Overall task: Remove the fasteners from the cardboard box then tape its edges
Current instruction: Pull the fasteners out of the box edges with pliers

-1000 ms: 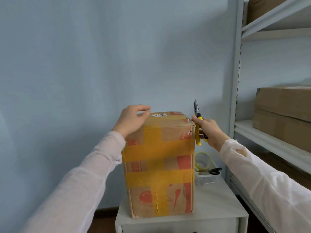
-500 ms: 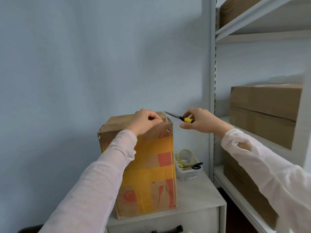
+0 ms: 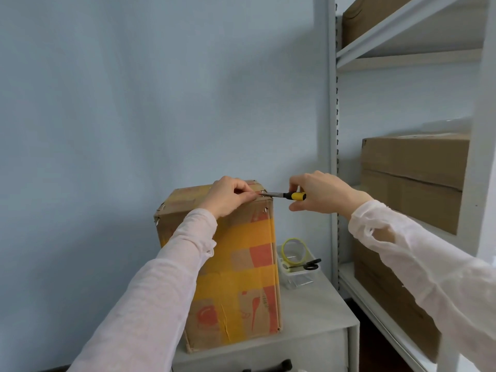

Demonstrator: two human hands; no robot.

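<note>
right hand (image 3: pixel 319 193): fingers curled round the yellow handle of the pliers (image 3: pixel 285 195), held level, nose pointing toward the left hand
left hand (image 3: pixel 228 196): fingers curled over the top front edge of the cardboard box (image 3: pixel 249 264), gripping it just beside the plier tips
pliers tip: at the box's top right corner, right against the left fingertips; cannot tell whether it bites a fastener
cardboard box: upright under the left hand, yellow tape bands across the front, standing on a grey cabinet (image 3: pixel 316 312)
fasteners: one metal staple (image 3: pixel 265 209) on the front face just below the plier tip, more along the top left edge
tape roll (image 3: pixel 295 249): below the right hand, standing in a clear tray (image 3: pixel 300 280)
scissors (image 3: pixel 311 264): lying on the same tray
shelf rack (image 3: pixel 334 130): behind the right hand, with brown cartons (image 3: pixel 413 167)
</note>
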